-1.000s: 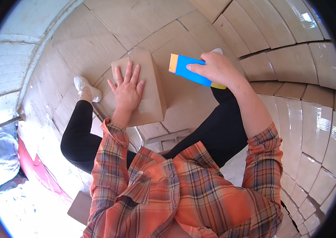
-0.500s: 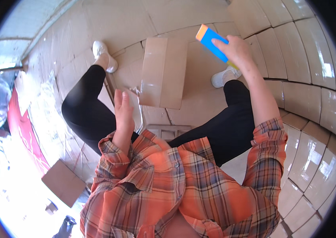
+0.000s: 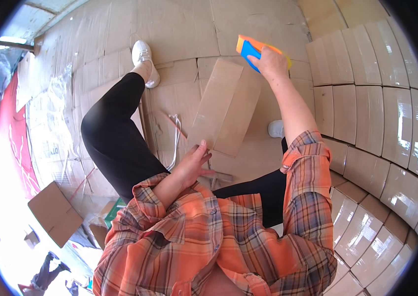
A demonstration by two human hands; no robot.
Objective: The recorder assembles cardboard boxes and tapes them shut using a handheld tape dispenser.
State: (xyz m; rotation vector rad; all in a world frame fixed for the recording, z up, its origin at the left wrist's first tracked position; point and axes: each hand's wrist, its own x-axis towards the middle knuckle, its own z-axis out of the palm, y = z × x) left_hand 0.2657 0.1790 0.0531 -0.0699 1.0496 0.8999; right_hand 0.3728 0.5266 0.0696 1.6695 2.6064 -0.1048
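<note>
A closed cardboard box (image 3: 225, 108) lies on the floor between my legs, turned at an angle, a seam running along its top. My left hand (image 3: 191, 165) is at its near left corner, fingers stretched and apart; whether the fingertips touch the cardboard I cannot tell. Beyond the box's far right corner, my right hand (image 3: 272, 61) grips a blue and orange tool with a yellow edge, which looks like a tape dispenser (image 3: 251, 49). The palm and fingers hide much of it, and it is held above the floor.
Stacked cardboard boxes (image 3: 369, 113) form a wall on the right. Flattened cardboard (image 3: 169, 29) covers the floor. White strapping (image 3: 175, 143) lies left of the box. An open carton flap (image 3: 56, 213) and red sheeting (image 3: 16, 133) are at the left.
My left hand has come right to the box's near corner. The right hand has moved left and turned the tool. In view, the box sits farther right and is more tilted.
</note>
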